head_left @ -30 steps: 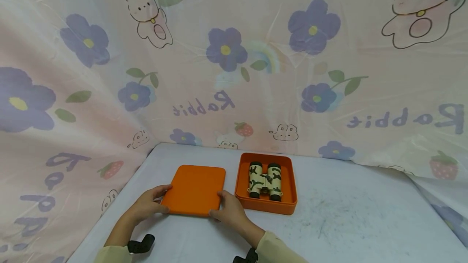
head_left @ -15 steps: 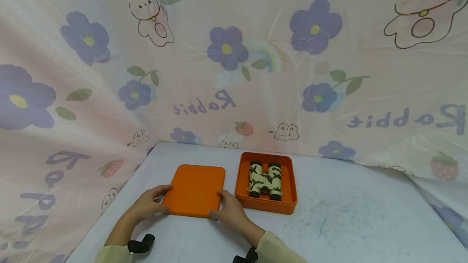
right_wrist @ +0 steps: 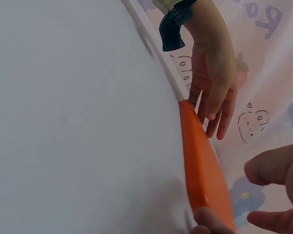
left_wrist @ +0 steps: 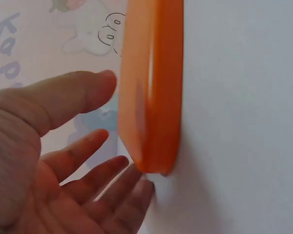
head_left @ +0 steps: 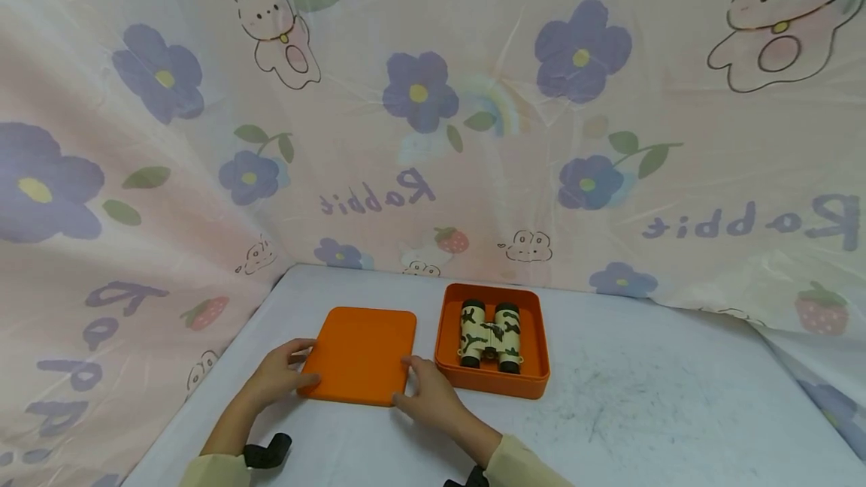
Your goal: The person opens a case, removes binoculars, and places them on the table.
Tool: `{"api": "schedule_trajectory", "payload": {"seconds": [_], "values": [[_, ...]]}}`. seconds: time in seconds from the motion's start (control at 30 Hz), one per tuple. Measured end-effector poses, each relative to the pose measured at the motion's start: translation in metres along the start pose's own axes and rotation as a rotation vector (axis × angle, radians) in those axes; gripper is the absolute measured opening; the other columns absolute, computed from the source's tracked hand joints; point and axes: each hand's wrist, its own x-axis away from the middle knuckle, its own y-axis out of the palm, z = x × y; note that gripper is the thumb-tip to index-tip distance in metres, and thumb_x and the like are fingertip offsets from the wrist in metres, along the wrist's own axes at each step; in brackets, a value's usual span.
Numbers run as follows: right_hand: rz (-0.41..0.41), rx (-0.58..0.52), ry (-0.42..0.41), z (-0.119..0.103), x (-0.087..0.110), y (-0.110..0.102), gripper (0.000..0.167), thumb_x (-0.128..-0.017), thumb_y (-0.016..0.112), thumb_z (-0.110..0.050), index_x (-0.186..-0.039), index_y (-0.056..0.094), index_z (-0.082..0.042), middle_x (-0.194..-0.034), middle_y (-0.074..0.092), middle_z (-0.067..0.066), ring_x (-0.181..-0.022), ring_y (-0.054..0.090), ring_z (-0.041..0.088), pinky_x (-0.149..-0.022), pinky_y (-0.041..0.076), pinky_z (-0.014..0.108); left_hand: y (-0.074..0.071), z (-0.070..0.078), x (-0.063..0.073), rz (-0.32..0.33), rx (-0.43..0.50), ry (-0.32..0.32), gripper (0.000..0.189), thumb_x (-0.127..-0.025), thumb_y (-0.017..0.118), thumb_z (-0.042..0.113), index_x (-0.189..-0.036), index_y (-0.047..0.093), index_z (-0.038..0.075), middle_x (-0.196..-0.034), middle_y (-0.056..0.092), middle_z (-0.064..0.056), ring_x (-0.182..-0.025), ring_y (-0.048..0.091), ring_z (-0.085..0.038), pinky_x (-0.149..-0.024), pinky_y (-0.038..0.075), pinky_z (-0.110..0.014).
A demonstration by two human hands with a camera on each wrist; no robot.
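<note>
An orange square lid (head_left: 360, 355) lies flat on the white table, left of an orange box (head_left: 492, 382). At its left edge is my left hand (head_left: 276, 376), fingers spread; the left wrist view shows the thumb apart from the lid's side (left_wrist: 158, 87). My right hand (head_left: 433, 395) is beside the right edge. In the right wrist view its thumb and a finger stand off, while other fingertips are right at the lid's corner (right_wrist: 200, 165). Camouflage-patterned binoculars (head_left: 492, 332) lie inside the uncovered box.
The white table (head_left: 622, 397) extends to the right with faint scuff marks. A pale curtain (head_left: 487, 186) printed with rabbits and flowers hangs behind and along the left side. Black wrist mounts (head_left: 267, 451) sit below the hands.
Both hands have loosened from the lid: the left thumb has lifted and the right hand has shifted slightly right and down. The lid and the box of binoculars stay in place.
</note>
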Motion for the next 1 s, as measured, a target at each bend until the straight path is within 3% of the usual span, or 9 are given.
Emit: {"api": "schedule_trajectory", "payload": {"seconds": [0.1, 0.23, 0.4, 0.67, 1.0], "values": [[-0.020, -0.014, -0.021, -0.004, 0.009, -0.008, 0.053, -0.083, 0.071, -0.021, -0.131, 0.054, -0.005, -0.129, 0.057, 0.018, -0.063, 0.054, 0.009, -0.056, 0.049, 0.022, 0.000, 0.007, 0.000, 0.052, -0.034, -0.011, 0.062, -0.080, 0.075, 0.023, -0.136, 0.052, 0.008, -0.144, 0.045, -0.025, -0.127, 0.048, -0.045, -0.095, 0.050, -0.058], [-0.056, -0.033, -0.049, -0.010, 0.021, -0.023, 0.041, -0.086, 0.070, -0.023, -0.123, 0.059, -0.009, -0.114, 0.066, 0.010, -0.066, 0.058, 0.008, -0.057, 0.051, 0.020, 0.003, 0.021, -0.001, 0.118, -0.032, 0.039, 0.054, -0.086, 0.071, 0.026, -0.134, 0.054, 0.009, -0.143, 0.046, -0.022, -0.126, 0.049, -0.044, -0.096, 0.049, -0.057], [-0.038, 0.057, -0.084, -0.013, 0.034, -0.047, 0.030, -0.084, 0.070, -0.028, -0.112, 0.064, -0.018, -0.094, 0.067, -0.003, -0.067, 0.057, 0.007, -0.059, 0.050, 0.020, 0.013, 0.041, -0.004, 0.148, 0.041, 0.149, 0.046, -0.090, 0.068, 0.026, -0.131, 0.056, 0.010, -0.142, 0.050, -0.016, -0.126, 0.052, -0.038, -0.100, 0.048, -0.054], [0.050, 0.241, -0.163, -0.006, 0.043, -0.093, 0.025, -0.084, 0.071, -0.035, -0.104, 0.068, -0.021, -0.073, 0.057, -0.012, -0.063, 0.051, 0.004, -0.053, 0.044, 0.019, 0.039, 0.079, -0.009, 0.080, 0.160, 0.263, 0.042, -0.089, 0.069, 0.022, -0.129, 0.058, 0.015, -0.135, 0.056, -0.008, -0.125, 0.054, -0.032, -0.101, 0.048, -0.050], [0.131, 0.410, -0.089, 0.002, 0.028, -0.141, 0.032, -0.081, 0.072, -0.036, -0.110, 0.066, -0.023, -0.058, 0.044, -0.006, -0.050, 0.039, 0.007, -0.042, 0.027, 0.020, 0.070, 0.110, -0.019, -0.060, 0.238, 0.318, 0.045, -0.090, 0.068, 0.028, -0.132, 0.055, 0.024, -0.138, 0.055, -0.003, -0.125, 0.053, -0.030, -0.095, 0.052, -0.048]]}}
